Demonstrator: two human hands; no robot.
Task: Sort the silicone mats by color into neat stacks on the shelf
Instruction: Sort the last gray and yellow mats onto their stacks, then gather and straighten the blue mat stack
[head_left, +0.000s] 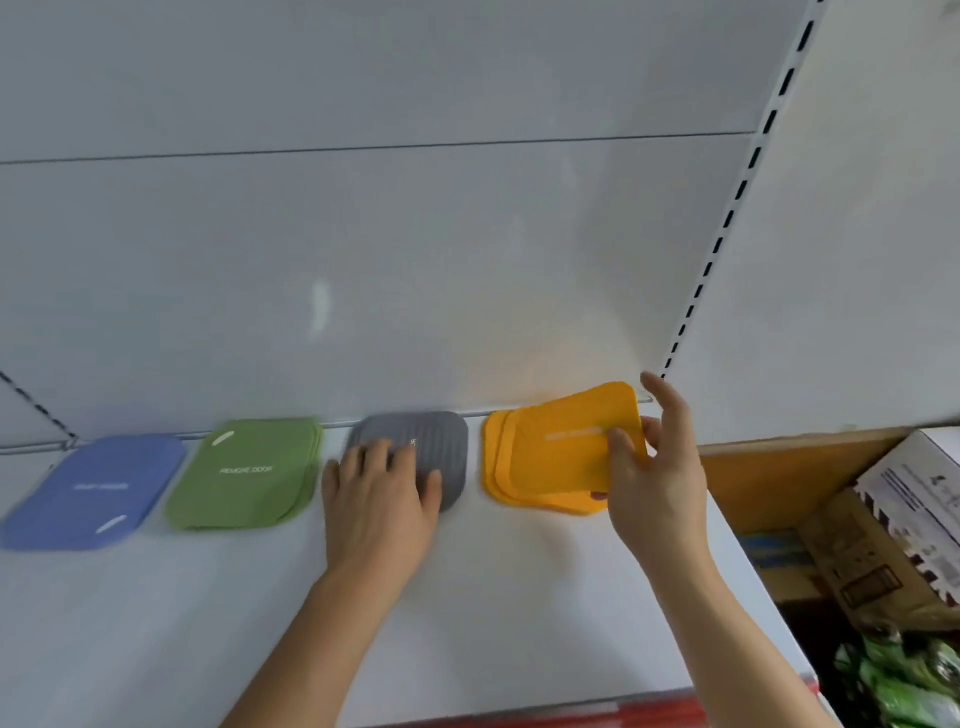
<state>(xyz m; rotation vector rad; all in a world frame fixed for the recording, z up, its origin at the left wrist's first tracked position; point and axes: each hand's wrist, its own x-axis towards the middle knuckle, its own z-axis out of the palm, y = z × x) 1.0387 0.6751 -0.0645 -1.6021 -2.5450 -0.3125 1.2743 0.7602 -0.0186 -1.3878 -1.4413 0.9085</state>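
Final sorting on the white shelf (519, 597): right hand (657, 483) pinching top orange mat (571, 441) askew at three o'clock, needing squaring on its stack; left hand (379, 493) spread flat on grey mats (441, 431).

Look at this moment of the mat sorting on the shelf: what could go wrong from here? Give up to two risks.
1. The right hand holds the top orange mat skewed over the already fanned orange stack; set down like that, the stack would likely stay untidy.
2. The left hand lies flat on the grey mat; a push could slide it toward the green stack.
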